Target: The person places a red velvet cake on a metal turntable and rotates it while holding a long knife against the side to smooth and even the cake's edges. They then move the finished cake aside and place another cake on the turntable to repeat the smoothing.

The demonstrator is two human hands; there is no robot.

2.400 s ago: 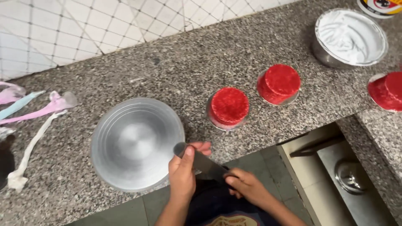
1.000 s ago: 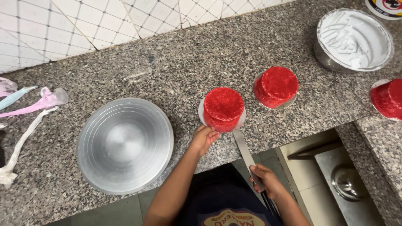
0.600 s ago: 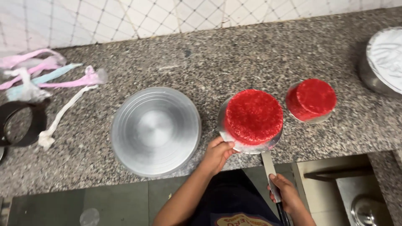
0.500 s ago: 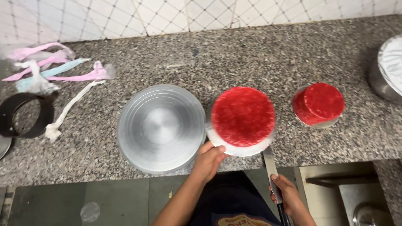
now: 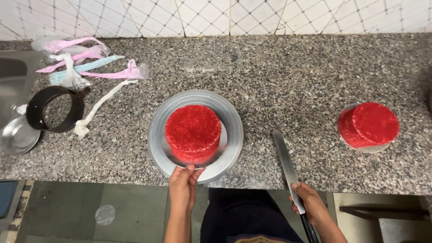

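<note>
My left hand (image 5: 183,186) pinches the front rim of the board under the red cake (image 5: 193,133), on the turntable (image 5: 230,135) at the counter's front edge. My right hand (image 5: 309,204) grips the knife (image 5: 285,161), blade flat on the counter.

I am looking down at a kitchen, seemingly one used for cake baking. A speckled grey granite counter (image 5: 279,67) runs left to right, backed on the far side by a white tiled wall with a diamond pattern (image 5: 225,15). On it sit a round red sponge cake on a silver metal turntable (image 5: 196,133), a second red cake further right (image 5: 368,125), used plastic piping bags with pink and blue cream at far left (image 5: 85,60) and a black metal cake ring (image 5: 55,108). At the left edge there may be a steel sink (image 5: 11,85), though it is cut off.
</note>
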